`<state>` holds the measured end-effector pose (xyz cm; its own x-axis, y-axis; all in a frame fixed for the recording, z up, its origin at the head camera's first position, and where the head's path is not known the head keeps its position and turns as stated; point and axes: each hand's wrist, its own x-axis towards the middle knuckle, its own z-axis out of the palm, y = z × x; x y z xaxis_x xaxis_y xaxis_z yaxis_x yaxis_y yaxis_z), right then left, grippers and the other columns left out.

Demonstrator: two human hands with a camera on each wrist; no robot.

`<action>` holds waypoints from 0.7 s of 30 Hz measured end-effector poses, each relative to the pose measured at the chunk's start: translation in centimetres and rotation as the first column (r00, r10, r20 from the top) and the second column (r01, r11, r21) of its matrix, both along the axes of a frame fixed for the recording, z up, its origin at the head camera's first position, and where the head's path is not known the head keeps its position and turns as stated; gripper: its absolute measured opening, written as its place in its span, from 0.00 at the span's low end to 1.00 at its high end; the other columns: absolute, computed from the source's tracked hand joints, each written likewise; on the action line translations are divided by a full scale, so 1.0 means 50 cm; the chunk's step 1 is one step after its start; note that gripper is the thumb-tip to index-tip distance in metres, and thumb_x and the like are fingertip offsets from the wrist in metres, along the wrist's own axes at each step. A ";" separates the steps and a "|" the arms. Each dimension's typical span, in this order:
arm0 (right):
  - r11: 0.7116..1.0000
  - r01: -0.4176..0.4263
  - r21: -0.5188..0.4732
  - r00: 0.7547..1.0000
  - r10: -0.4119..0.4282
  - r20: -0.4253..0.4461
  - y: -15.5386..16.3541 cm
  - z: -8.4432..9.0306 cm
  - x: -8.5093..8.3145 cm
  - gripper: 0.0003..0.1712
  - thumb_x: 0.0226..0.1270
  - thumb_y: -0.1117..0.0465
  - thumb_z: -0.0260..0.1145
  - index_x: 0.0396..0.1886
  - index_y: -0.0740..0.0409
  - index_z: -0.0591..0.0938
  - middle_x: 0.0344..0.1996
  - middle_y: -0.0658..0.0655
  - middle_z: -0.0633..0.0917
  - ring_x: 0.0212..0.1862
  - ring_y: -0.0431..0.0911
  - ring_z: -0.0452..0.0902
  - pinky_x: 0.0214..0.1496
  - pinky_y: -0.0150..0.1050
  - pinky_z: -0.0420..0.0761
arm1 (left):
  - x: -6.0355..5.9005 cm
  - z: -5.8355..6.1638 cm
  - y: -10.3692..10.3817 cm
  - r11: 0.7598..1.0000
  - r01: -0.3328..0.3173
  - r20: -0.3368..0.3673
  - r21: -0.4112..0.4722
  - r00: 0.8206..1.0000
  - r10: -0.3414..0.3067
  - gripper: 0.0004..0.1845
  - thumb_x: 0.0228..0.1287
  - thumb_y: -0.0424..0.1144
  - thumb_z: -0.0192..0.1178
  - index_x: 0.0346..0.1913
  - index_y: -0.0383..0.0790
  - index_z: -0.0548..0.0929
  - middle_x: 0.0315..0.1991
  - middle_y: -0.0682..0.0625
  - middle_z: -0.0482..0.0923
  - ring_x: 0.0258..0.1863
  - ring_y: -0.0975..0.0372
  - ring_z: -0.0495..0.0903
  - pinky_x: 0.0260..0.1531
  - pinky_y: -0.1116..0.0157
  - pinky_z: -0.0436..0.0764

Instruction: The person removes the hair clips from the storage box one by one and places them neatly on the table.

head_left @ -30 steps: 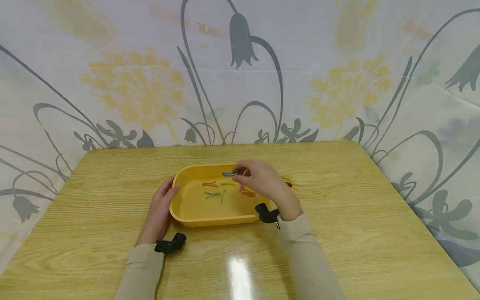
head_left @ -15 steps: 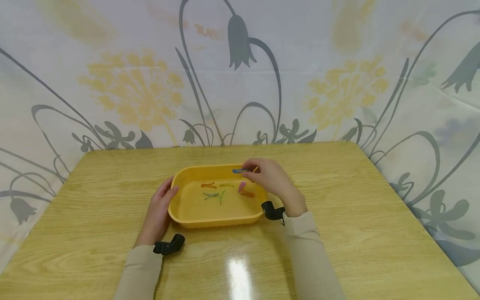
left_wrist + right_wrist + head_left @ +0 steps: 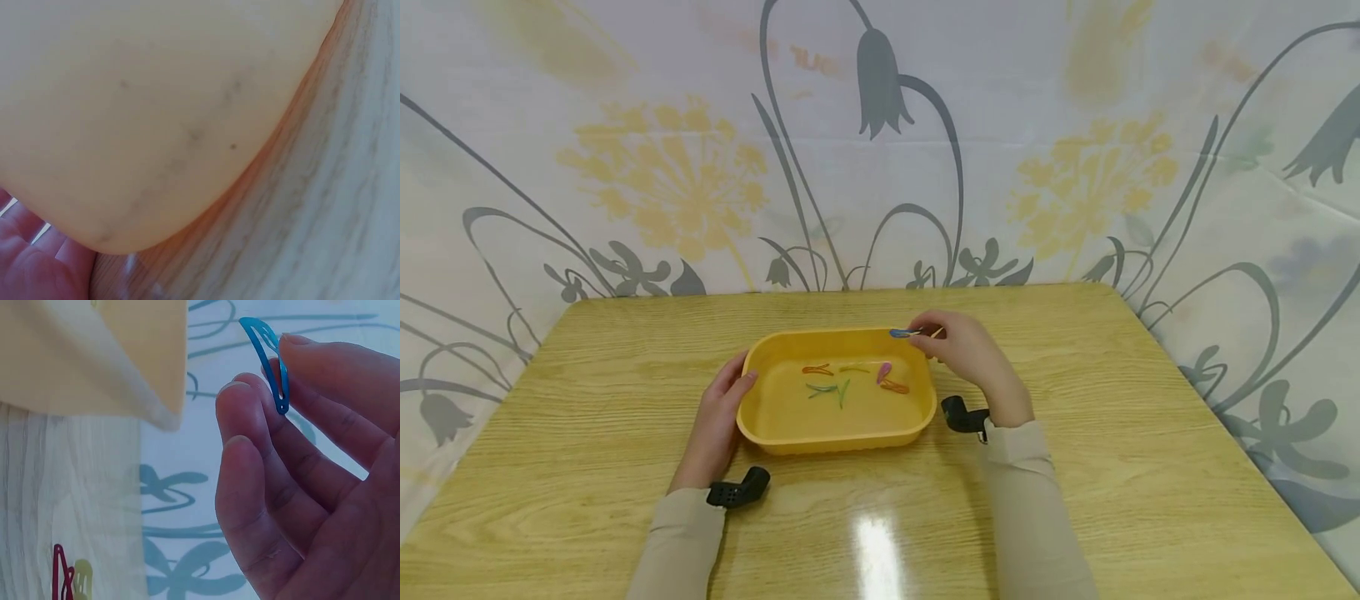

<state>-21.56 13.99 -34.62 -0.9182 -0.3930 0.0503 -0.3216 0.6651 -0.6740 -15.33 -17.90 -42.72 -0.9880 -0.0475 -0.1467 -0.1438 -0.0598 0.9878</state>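
In the head view my left hand [image 3: 718, 417] grips the left end of a yellow plastic tray [image 3: 835, 442], thumb over the rim. Above the tray's far right corner, my right hand [image 3: 970, 354] pinches a blue snap hair clip [image 3: 901, 333] between thumb and fingers. That clip [image 3: 255, 337] shows its open teardrop frame in the right wrist view. Lying on the tray floor are an orange clip [image 3: 817, 369], a yellow clip [image 3: 853, 369], a pink clip [image 3: 884, 372], another orange clip [image 3: 895, 387] and green clips [image 3: 822, 387].
A red clip [image 3: 56, 569] and a yellow clip [image 3: 84, 578] lie on the wooden table [image 3: 880, 500] outside the tray, right of it. Flower-patterned cloth [image 3: 880, 208] hangs behind the table and along both sides.
My right hand has moved right with the blue clip, from over the tray's inside to its far right corner. The left hand keeps its place on the tray.
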 end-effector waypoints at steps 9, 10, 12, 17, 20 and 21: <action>0.994 0.108 -0.020 0.993 -0.107 0.051 0.026 -0.014 -0.013 0.11 0.66 0.52 0.59 0.44 0.50 0.80 0.34 0.56 0.81 0.33 0.48 0.75 0.32 0.39 0.78 | 0.001 0.002 0.001 1.000 -0.005 0.004 0.001 1.000 0.005 0.28 0.71 0.49 0.45 0.71 0.49 0.55 0.71 0.55 0.52 0.67 0.63 0.58 0.65 0.60 0.61; 0.992 0.120 -0.025 0.991 -0.118 0.060 0.029 -0.016 -0.014 0.12 0.66 0.52 0.59 0.44 0.50 0.80 0.33 0.57 0.81 0.34 0.49 0.75 0.31 0.39 0.78 | 0.001 0.002 0.001 1.000 -0.007 0.004 0.000 1.000 0.007 0.29 0.71 0.49 0.45 0.71 0.49 0.55 0.71 0.55 0.52 0.67 0.62 0.57 0.65 0.60 0.61; 0.991 0.133 -0.033 0.989 -0.131 0.066 0.034 -0.019 -0.015 0.13 0.66 0.52 0.59 0.45 0.52 0.80 0.32 0.56 0.80 0.35 0.51 0.75 0.31 0.38 0.78 | 0.001 0.002 0.001 1.000 -0.009 0.004 0.001 1.000 0.009 0.28 0.71 0.49 0.45 0.71 0.49 0.55 0.71 0.54 0.53 0.67 0.62 0.58 0.65 0.60 0.61; 0.987 0.157 -0.046 0.985 -0.153 0.080 0.048 -0.031 -0.021 0.14 0.66 0.53 0.59 0.46 0.55 0.80 0.35 0.60 0.81 0.36 0.54 0.76 0.30 0.37 0.78 | 0.001 0.002 0.002 1.000 -0.007 0.002 0.004 1.000 0.007 0.29 0.71 0.49 0.46 0.71 0.49 0.55 0.70 0.54 0.53 0.66 0.62 0.58 0.64 0.61 0.63; 0.984 0.172 -0.052 0.982 -0.167 0.093 0.056 -0.038 -0.025 0.14 0.67 0.53 0.58 0.47 0.54 0.79 0.40 0.60 0.82 0.37 0.54 0.78 0.32 0.38 0.78 | 0.001 0.002 0.001 1.000 -0.005 0.002 0.002 1.000 0.005 0.29 0.71 0.49 0.45 0.71 0.49 0.55 0.71 0.55 0.52 0.67 0.62 0.58 0.64 0.61 0.62; 0.983 0.176 -0.055 0.981 -0.170 0.095 0.058 -0.040 -0.026 0.14 0.67 0.53 0.58 0.47 0.54 0.78 0.40 0.59 0.81 0.37 0.53 0.78 0.33 0.38 0.78 | 0.001 0.002 0.001 1.000 -0.004 0.002 0.001 1.000 0.004 0.29 0.71 0.49 0.45 0.71 0.49 0.55 0.71 0.55 0.52 0.67 0.62 0.58 0.64 0.61 0.62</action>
